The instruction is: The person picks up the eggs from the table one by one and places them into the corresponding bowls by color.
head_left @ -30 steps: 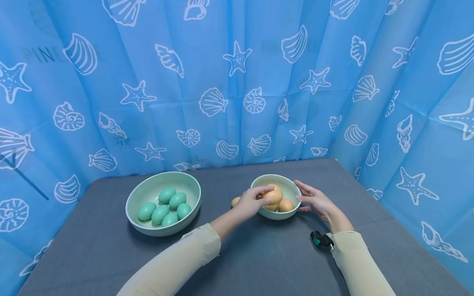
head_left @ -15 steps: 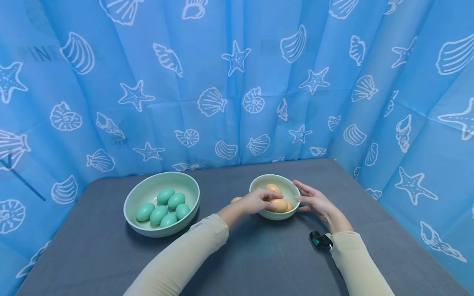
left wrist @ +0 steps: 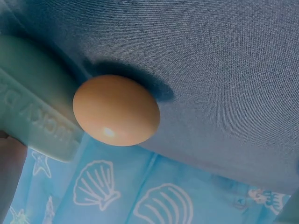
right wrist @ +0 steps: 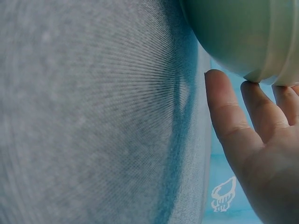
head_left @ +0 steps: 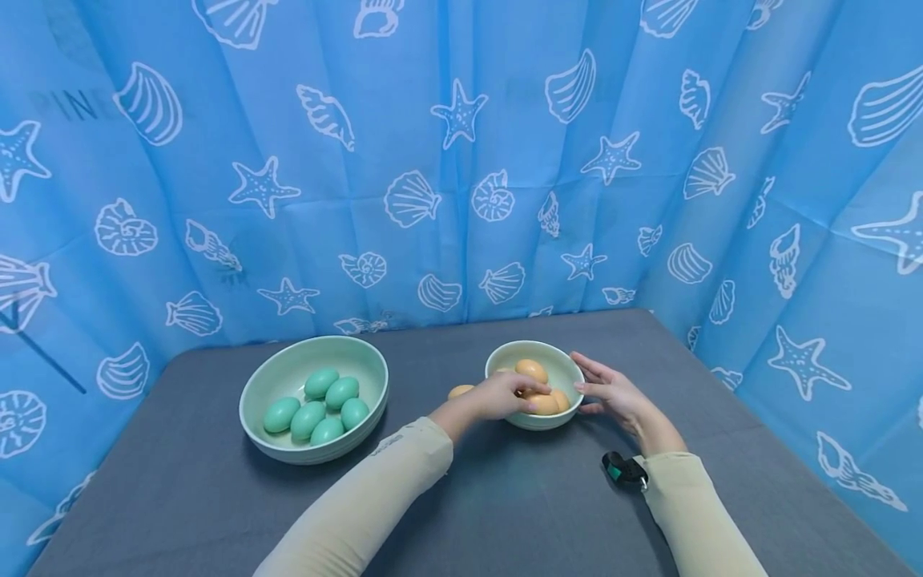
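A small pale green bowl (head_left: 539,424) holds several light brown eggs, one of them an egg (head_left: 531,369) lying toward the back. Reaching into this bowl from the left, my left hand (head_left: 499,395) has its thumb and fingers round an egg (head_left: 544,404) near the front. My right hand (head_left: 622,401) rests its fairly straight fingers against the bowl's right side; the right wrist view shows fingertips touching the outer wall (right wrist: 233,37). On the table beside the bowl lies a loose brown egg (left wrist: 117,110), partly hidden behind my left wrist in the head view.
A larger green bowl (head_left: 252,385) stands at the left with several green eggs (head_left: 308,420) in it. Grey cloth (head_left: 519,497) covers the table. A blue curtain (head_left: 461,160) with shell prints hangs behind it. A black device (head_left: 624,469) is at my right wrist.
My left hand has lowered a brown egg among the others in the small bowl. My right hand has stayed at the bowl's side.
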Available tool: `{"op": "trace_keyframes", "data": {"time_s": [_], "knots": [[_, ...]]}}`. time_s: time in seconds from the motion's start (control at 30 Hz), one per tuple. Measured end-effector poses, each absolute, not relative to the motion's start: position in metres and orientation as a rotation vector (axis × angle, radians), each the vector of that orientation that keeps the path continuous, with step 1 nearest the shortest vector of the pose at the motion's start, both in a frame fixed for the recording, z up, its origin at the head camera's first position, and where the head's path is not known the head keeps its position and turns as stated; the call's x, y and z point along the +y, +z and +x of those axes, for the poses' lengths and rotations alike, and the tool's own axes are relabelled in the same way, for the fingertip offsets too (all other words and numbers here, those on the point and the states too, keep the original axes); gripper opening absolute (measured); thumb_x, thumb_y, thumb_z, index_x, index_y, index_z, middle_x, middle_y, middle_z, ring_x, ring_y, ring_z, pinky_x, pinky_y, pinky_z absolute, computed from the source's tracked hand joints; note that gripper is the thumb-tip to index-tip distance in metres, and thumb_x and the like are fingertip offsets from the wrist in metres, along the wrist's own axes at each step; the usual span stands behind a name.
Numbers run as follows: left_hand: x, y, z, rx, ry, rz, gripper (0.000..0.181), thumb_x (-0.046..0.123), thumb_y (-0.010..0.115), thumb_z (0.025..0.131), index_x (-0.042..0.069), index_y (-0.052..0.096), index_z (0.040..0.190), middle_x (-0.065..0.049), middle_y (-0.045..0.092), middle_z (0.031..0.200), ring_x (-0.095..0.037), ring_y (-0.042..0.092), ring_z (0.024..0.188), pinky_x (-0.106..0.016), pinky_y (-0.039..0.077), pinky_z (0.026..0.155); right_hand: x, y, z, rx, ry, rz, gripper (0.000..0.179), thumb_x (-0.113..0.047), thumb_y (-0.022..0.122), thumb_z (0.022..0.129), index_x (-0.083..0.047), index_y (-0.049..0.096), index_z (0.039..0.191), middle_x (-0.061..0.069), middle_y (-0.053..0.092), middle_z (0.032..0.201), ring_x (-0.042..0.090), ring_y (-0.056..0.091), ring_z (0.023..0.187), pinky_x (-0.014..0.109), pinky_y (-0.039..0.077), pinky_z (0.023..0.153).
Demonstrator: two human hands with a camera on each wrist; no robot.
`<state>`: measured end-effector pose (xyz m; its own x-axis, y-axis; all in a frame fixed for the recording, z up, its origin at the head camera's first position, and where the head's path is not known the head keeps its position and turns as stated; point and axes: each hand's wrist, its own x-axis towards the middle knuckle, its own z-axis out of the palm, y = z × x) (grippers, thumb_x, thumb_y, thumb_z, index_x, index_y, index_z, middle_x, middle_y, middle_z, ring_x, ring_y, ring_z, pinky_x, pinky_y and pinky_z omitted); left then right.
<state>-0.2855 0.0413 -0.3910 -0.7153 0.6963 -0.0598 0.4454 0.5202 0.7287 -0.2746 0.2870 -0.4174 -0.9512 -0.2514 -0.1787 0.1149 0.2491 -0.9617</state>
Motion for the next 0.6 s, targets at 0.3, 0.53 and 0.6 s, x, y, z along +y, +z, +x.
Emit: {"op": "trace_keyframes", "data": {"time_s": [0.3, 0.53, 0.6], "knots": [[0.0433, -0.3933, -0.2837, 2.439, 0.996, 1.010, 0.033, 0.006, 0.062, 0.098, 0.002, 0.067, 0.130, -0.009, 0.067, 0.132, -0.021, 0.059, 0.124, -0.029, 0.045, 0.107, 0.2867, -0.4160, -0.2752, 2.223, -1.761, -0.130, 0.072, -0.011, 0.050, 0.104, -0.006, 0.006, 0.161, 0.022, 0.000, 0.166, 0.047, 0.010, 0.151, 0.059, 0.044, 0.106], [0.0405, -0.3970, -0.2824, 2.370, 1.213, 0.913, 0.037, 0.000, 0.059, 0.098, -0.003, 0.061, 0.135, -0.016, 0.065, 0.134, -0.027, 0.060, 0.127, -0.036, 0.048, 0.107, 0.2871, -0.4181, -0.2747, 2.228, -1.760, -0.130, 0.072, -0.010, 0.050, 0.104, -0.005, 0.006, 0.161, 0.023, 0.000, 0.166, 0.047, 0.010, 0.151, 0.057, 0.046, 0.104], [0.0383, -0.3972, -0.2814, 2.341, 1.288, 0.898, 0.037, -0.001, 0.057, 0.099, -0.005, 0.059, 0.135, -0.018, 0.064, 0.135, -0.030, 0.060, 0.127, -0.038, 0.049, 0.106, 0.2870, -0.4182, -0.2741, 2.228, -1.762, -0.127, 0.072, -0.010, 0.050, 0.104, -0.005, 0.006, 0.161, 0.023, 0.000, 0.166, 0.048, 0.011, 0.151, 0.057, 0.047, 0.104]]}}
